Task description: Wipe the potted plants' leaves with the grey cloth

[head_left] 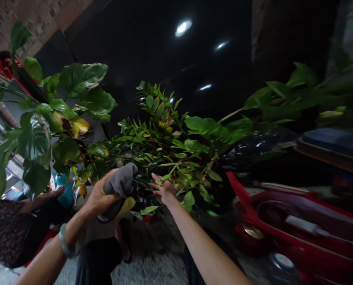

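Note:
My left hand (101,198) is closed around a bunched grey cloth (121,181), just in front of the leaves. Under the cloth a yellowish leaf (127,206) pokes out. To the right, my right hand (166,190) reaches into the leafy potted plant (164,136) with its fingers spread. A thin green stem passes by the fingertips; whether they touch it I cannot tell. The plant's small leaves are mostly green, some yellowed or brown. Its pot is mostly hidden, with a bit of red (147,218) showing low down.
A broad-leaved plant (81,79) with yellowing leaves stands at left. Another person (19,221) sits low behind it. On the right are a red scooter-like object (283,213) and blurred large leaves (283,95). A dark glossy panel (152,43) rises behind.

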{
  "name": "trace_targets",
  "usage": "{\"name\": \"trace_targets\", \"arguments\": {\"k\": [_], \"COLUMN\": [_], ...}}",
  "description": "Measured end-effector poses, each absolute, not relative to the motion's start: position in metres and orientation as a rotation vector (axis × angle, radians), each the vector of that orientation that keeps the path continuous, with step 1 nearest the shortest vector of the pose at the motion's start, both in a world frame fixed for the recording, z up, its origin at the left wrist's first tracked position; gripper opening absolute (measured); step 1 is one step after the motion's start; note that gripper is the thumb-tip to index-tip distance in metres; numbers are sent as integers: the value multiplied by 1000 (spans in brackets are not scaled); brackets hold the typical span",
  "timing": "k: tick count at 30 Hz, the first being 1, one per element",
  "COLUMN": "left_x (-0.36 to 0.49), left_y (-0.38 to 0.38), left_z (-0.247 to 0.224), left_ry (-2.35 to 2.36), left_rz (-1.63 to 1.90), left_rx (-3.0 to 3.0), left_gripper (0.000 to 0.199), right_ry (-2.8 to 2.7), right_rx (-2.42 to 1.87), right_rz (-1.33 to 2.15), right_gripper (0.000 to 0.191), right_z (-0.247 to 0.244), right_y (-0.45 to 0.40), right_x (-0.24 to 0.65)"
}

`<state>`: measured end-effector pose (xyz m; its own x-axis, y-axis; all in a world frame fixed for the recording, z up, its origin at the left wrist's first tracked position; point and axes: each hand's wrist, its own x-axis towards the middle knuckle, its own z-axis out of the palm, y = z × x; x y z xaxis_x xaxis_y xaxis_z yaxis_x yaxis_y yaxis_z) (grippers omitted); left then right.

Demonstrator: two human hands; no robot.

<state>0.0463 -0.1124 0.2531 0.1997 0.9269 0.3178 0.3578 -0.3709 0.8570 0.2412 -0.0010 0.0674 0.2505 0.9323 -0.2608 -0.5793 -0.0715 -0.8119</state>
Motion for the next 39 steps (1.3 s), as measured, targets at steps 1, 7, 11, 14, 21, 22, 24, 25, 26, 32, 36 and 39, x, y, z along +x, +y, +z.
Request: {"name": "trace_targets", "arguments": {"k": [1,7,11,14,21,22,24,25,26,32,36,39], "left_x": [50,83,86,86,110,111,107,103,100,97,105,98], "left_y": [-107,-55,-62,-69,-12,-10,-19,-28,-39,-55,-28,-40], "left_z": [267,267,233,252,284,274,257,252,253,312,299,258], "left_ry": [1189,1125,1155,1118,1126,1174,1257,1266,1247,1083,1162,1201], "left_rz": [1216,1547,971,859,1417,1301,885,656,479,880,1193,719], "left_rx": [1872,1835,1942,2019,2005,2051,2197,2270,2330,2431,2434,2627], "left_gripper": [72,61,63,68,77,77,77,77,77,72,74,72], "right_ry": [-453,-467,-499,-509,-529,-534,-542,-547,-555,-639,-690,-698], "right_rx": [-989,-903,-926,-944,-957,-966,-998,-1018,-1036,-1058,-1046,-1074], "right_rz": [1335,1393,1420,1422,1461,1467,1481,1490,1501,1544,1564,1570], "right_gripper": [37,29,22,19,19,18,19,20,21,17,14,15], "right_z": [69,71,64,62,68,68,66,65,64,60,60,56], "right_y": [0,-1,-8,-11,-16,-17,-19,-19,-20,-23,-26,-25], "right_x": [242,240,240,242,241,242,243,244,246,256,256,252]}}
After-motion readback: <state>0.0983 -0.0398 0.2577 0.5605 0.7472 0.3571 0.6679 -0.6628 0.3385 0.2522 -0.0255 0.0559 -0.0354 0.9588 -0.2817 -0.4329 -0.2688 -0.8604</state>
